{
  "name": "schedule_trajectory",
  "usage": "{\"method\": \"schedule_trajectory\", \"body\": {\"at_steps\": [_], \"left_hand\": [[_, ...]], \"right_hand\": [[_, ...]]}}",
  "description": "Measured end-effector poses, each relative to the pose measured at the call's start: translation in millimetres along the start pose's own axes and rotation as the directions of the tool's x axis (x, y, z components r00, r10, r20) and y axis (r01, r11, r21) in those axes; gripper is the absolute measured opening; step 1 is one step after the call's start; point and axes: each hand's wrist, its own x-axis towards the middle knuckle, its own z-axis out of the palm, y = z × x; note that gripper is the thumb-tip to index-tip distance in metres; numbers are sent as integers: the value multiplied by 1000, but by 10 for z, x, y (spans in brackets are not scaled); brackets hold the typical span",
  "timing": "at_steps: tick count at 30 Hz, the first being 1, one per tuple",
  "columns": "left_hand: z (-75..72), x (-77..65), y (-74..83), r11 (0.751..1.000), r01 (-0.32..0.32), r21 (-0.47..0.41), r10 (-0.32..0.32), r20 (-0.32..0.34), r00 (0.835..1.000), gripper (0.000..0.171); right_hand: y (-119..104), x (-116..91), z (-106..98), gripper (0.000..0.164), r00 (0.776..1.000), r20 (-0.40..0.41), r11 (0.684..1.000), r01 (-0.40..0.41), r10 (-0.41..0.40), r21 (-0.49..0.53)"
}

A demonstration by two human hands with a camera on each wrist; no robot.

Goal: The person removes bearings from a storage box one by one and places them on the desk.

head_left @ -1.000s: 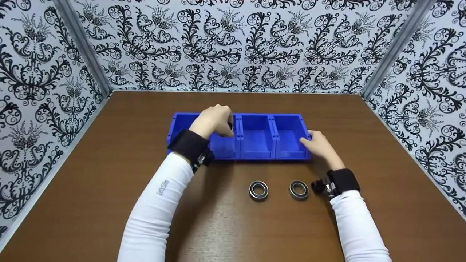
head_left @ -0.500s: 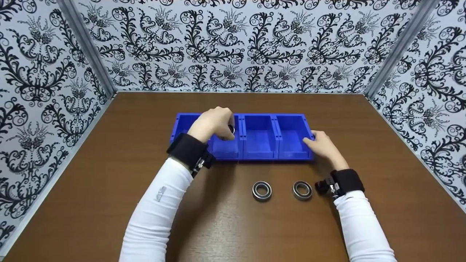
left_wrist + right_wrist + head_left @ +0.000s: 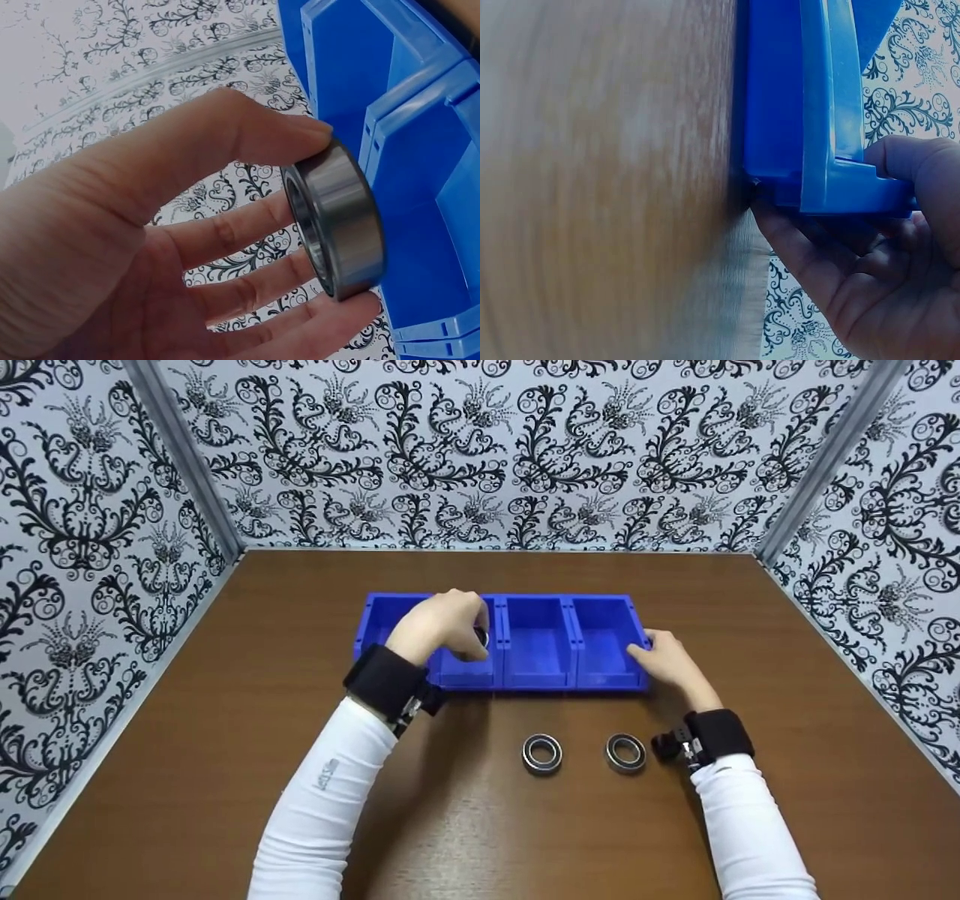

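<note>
A blue bin [image 3: 538, 652] with several compartments in a row stands on the table. My left hand [image 3: 444, 622] is over its second compartment from the left. Between thumb and fingers it pinches a metal ball bearing [image 3: 346, 225], tilted on edge; in the head view the hand covers most of that ring. At the bin's right end, my right hand [image 3: 670, 664] grips the side wall [image 3: 829, 112], thumb on the inner side and fingers outside and beneath the edge. Two more bearings lie flat in front of the bin, one nearer the middle [image 3: 541, 754] and one further right [image 3: 625, 754].
The brown wooden table [image 3: 187, 735] is bounded by patterned walls [image 3: 480, 457] at the back and both sides, with grey metal posts [image 3: 184, 457] in the corners. The bin's dividers [image 3: 576, 641] rise between the compartments.
My left hand has lowered slightly over the second compartment, still holding the bearing. My right hand keeps its grip on the bin's end. The whole head view has shifted slightly.
</note>
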Motion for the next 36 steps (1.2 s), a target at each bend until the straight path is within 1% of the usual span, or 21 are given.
{"method": "schedule_trajectory", "body": {"at_steps": [3, 10, 17, 19, 28, 36], "left_hand": [[8, -31, 12, 1000, 0, 1, 0, 10, 1000, 6], [58, -96, 19, 1000, 13, -19, -13, 29, 1000, 7], [89, -163, 10, 1000, 7, -5, -7, 46, 999, 28], [102, -179, 7, 1000, -1, 4, 1, 45, 999, 31], [197, -233, -11, 1000, -22, -7, 22, 70, 997, 31], [262, -306, 7, 998, -61, -1, 61, 91, 994, 33]], "right_hand": [[1, 3, -1, 47, 1000, -1, 1000, 0, 0, -3], [27, 0, 15, 47, 1000, -19, 999, 5, -6, -46], [19, 4, 10, 49, 1000, -13, 999, 7, -7, -35], [15, 4, 5, 49, 1000, -9, 1000, 6, -6, -29], [6, 6, 3, 49, 1000, -1, 1000, 4, -4, -20], [12, 9, -5, 47, 1000, 2, 1000, 1, -1, 3]]}}
